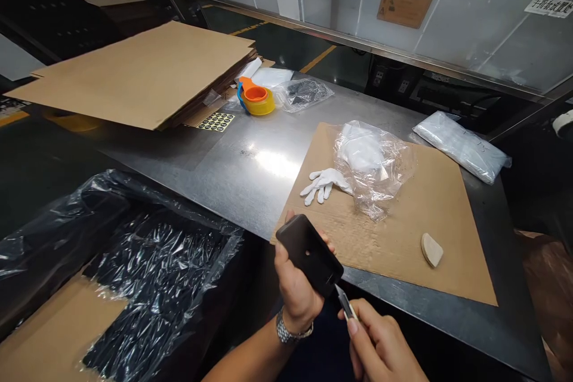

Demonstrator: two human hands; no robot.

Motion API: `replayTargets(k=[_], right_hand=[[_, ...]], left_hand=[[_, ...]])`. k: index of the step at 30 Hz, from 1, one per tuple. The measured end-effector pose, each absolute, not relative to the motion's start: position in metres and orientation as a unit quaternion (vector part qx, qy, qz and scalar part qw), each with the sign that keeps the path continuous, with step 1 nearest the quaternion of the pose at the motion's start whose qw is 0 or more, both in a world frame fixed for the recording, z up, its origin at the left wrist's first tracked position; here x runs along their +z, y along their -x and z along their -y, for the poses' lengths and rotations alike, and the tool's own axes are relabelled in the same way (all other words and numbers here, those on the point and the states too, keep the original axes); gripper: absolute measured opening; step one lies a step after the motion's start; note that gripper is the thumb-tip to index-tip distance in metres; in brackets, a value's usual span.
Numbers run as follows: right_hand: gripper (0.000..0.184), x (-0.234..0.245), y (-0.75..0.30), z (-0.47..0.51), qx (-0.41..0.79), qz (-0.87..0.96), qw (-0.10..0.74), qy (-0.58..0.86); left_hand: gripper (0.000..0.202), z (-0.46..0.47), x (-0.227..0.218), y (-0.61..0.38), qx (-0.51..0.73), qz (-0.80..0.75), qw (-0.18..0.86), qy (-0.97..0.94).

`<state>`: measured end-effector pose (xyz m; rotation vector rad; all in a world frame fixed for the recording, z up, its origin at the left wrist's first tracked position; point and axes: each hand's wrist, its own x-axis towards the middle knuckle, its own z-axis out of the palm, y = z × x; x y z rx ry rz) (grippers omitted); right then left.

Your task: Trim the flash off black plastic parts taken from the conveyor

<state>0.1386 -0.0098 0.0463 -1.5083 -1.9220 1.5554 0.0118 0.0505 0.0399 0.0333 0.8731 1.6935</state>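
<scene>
My left hand [298, 292] is wrapped round a black rectangular plastic part [308, 250], shaped like a shallow case with a small hole near its middle. It is tilted in front of the table's front edge. In my right hand [380, 340] is a utility knife [344, 301], pinched between thumb and fingers. Its blade tip meets the lower corner of the black part, beside a small slot. Beyond my hands, a white glove [326, 184] lies on a cardboard sheet [430, 191], next to a clear plastic bag [376, 161] with white material inside.
A beige wedge-shaped block [431, 250] lies on the cardboard at right. Farther back are a plastic-wrapped pack [463, 146], a tape dispenser [257, 98], a sticker sheet [216, 122] and stacked cardboard [147, 71]. At lower left stands a box lined with black plastic [161, 274].
</scene>
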Motion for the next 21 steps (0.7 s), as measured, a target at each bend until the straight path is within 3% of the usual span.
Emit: replayTargets(k=[4, 7, 12, 21], right_hand=[[0.025, 0.039, -0.141, 0.017, 0.169, 0.836, 0.228, 0.47], [0.026, 0.035, -0.139, 0.019, -0.013, 0.877, 0.214, 0.431], [0.029, 0.036, -0.134, 0.019, -0.095, 0.883, 0.169, 0.428], [0.037, 0.036, -0.134, 0.021, -0.119, 0.89, 0.141, 0.417]], left_hand=[[0.048, -0.051, 0.045, -0.013, 0.75, -0.369, 0.548, -0.007], [0.05, -0.05, 0.047, -0.013, 0.766, -0.371, 0.525, -0.011], [0.053, -0.048, 0.05, -0.013, 0.777, -0.365, 0.513, -0.01], [0.045, -0.047, 0.05, -0.014, 0.795, -0.364, 0.485, -0.034]])
